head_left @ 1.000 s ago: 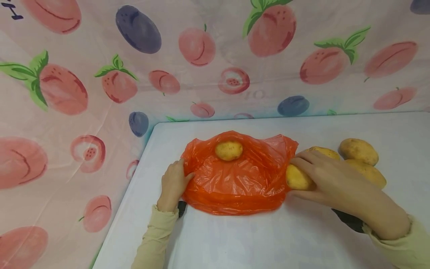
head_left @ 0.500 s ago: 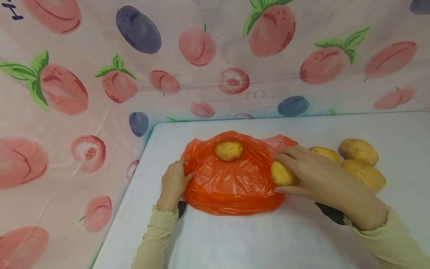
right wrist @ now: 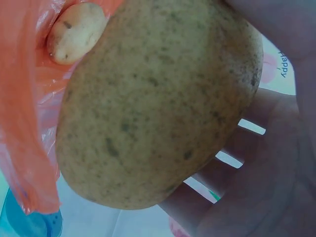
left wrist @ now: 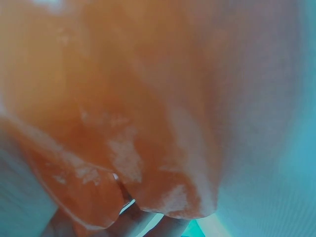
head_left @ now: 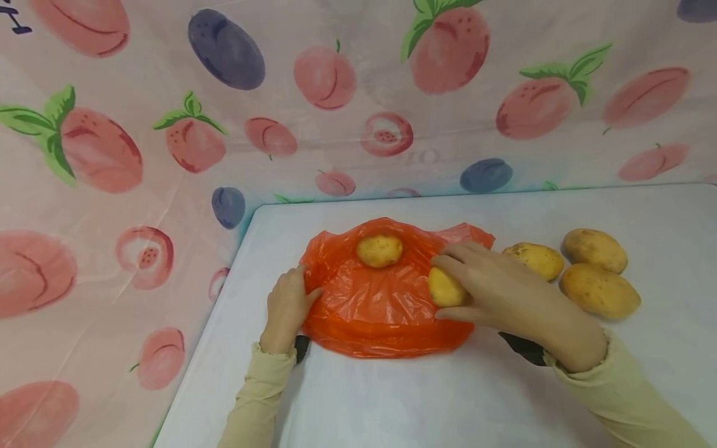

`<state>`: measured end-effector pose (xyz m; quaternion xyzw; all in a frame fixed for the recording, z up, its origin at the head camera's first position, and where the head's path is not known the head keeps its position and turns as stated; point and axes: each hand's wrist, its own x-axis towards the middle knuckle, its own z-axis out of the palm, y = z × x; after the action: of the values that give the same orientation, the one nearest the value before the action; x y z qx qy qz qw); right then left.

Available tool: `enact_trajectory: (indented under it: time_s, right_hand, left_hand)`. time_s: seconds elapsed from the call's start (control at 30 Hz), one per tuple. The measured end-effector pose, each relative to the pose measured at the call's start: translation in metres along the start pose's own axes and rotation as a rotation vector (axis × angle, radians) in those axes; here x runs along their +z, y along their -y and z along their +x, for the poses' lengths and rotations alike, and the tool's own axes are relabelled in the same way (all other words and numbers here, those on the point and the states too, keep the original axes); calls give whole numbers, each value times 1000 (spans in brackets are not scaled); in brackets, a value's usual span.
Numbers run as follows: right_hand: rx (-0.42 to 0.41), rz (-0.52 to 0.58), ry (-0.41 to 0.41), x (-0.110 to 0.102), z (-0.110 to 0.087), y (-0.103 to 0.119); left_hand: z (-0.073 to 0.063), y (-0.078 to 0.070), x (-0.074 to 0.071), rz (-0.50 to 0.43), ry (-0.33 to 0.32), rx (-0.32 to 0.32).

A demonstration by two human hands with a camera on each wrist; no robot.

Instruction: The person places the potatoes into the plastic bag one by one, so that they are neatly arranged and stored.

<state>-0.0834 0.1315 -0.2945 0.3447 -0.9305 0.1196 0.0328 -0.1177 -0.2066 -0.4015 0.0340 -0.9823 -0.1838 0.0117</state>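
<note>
An orange-red plastic bag (head_left: 370,302) lies spread on the white table, its mouth toward the person. One potato (head_left: 379,250) rests in it near the back. My left hand (head_left: 287,308) holds the bag's left edge, thumb on the inner side; in the left wrist view the bag film (left wrist: 118,113) covers most of the picture, with fingers at the bottom. My right hand (head_left: 493,289) grips a second potato (head_left: 446,288) between thumb and fingers, over the right part of the bag. Up close in the right wrist view that potato (right wrist: 153,108) shows brown specks.
To the right of the bag lie three more potatoes: one nearest the bag (head_left: 534,260), one behind (head_left: 595,250) and one in front (head_left: 600,291). A fruit-printed cloth (head_left: 336,143) hangs along the back and left of the table (head_left: 403,404).
My right hand has moved left with its potato, from the bag's right edge to over the bag's right part. The left hand stays at the bag's left edge.
</note>
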Motion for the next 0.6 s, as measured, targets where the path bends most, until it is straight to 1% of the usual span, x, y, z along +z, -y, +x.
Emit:
enact_trajectory:
  time_s: [0.23,0.47,0.6]
  right_hand:
    - [27,22,51,3,10,6]
    - [-17,35,40,7,20,10]
    - [-20,29,52,9,25,12]
  left_hand:
    - [-1,0,0,9,-8,14]
    - [0,0,-1,4,-15,15]
    - [0,0,-1,4,-10,13]
